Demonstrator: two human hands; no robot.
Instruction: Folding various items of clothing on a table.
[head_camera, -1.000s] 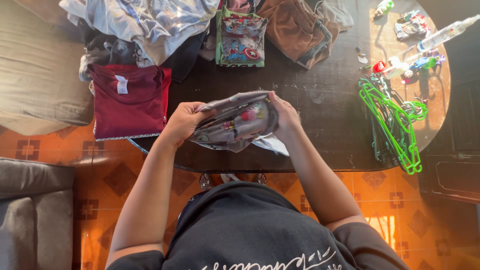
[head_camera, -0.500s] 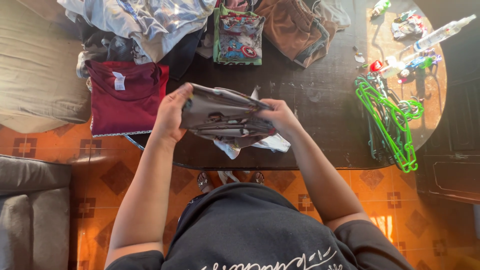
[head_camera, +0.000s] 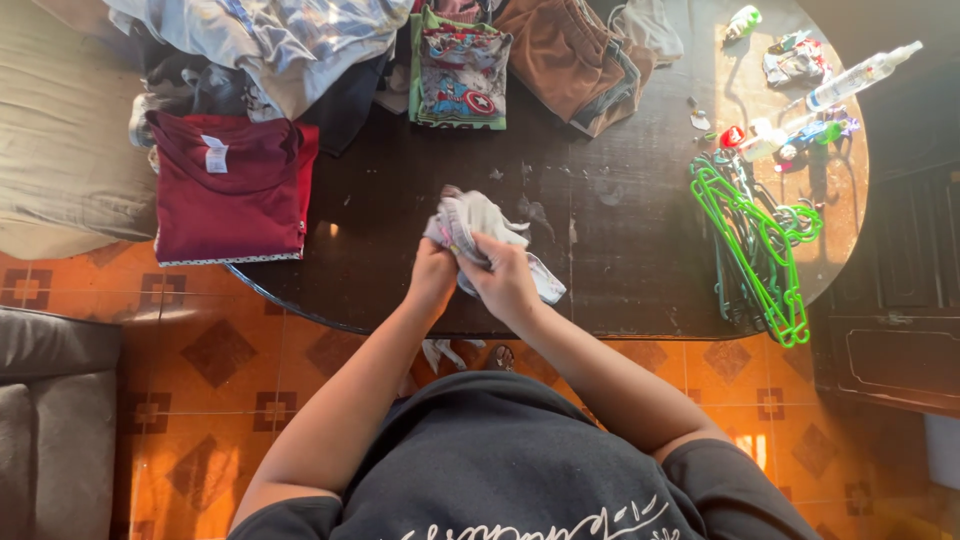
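Both my hands, left hand (head_camera: 432, 275) and right hand (head_camera: 503, 280), now clench the grey printed garment (head_camera: 470, 225), bunched small from its wide spread a moment ago, above the dark tabletop (head_camera: 620, 250).

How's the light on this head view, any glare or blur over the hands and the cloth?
Head view: warm sunlight falls hard on the table's right end, washing out the spray bottle and throwing long shadows from the green hangers. The dark tabletop centre stays dim. The left hand and right hand, both gripping the pale bunched garment, look slightly soft. The floor glows orange.
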